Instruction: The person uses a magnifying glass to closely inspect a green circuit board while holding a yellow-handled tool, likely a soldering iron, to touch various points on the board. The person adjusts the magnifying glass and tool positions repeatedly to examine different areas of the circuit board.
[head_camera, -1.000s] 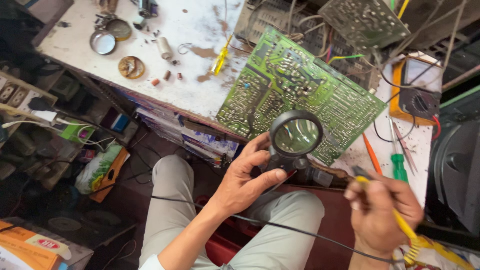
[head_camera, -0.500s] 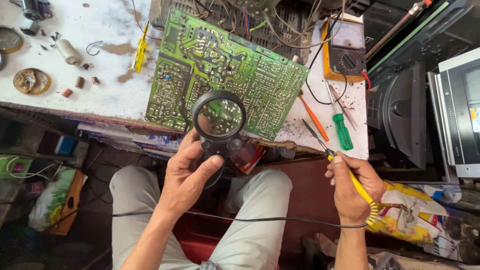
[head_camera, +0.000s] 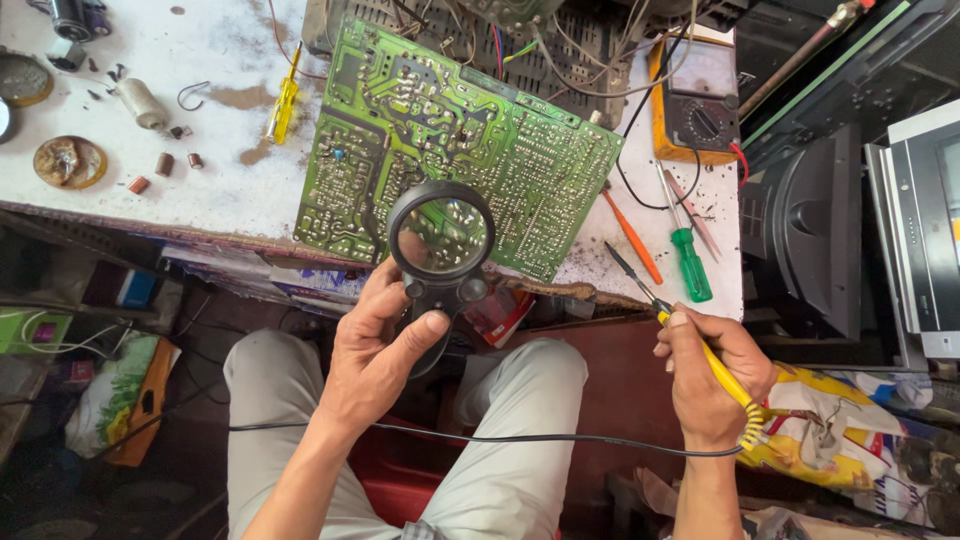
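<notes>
My left hand (head_camera: 378, 345) grips the black handle of a round magnifying glass (head_camera: 440, 236), held over the near edge of a large green circuit board (head_camera: 455, 140) that lies solder side up on the white workbench (head_camera: 200, 190). My right hand (head_camera: 712, 375) holds a yellow-handled soldering iron (head_camera: 690, 335); its dark tip points up-left toward the board's right corner without touching it. The iron's black cord (head_camera: 480, 437) runs across my lap.
A green screwdriver (head_camera: 688, 260), an orange tool (head_camera: 633, 240) and an orange multimeter (head_camera: 697, 100) lie right of the board. A yellow screwdriver (head_camera: 281, 105), small parts and round tins (head_camera: 68, 162) sit left. Dark television housings (head_camera: 830, 230) stand at right; clutter fills the floor.
The view has shifted so the board sits more central and upright. Both hands keep their grips; the magnifier stays over the board's near edge and the iron stays near the right corner.
</notes>
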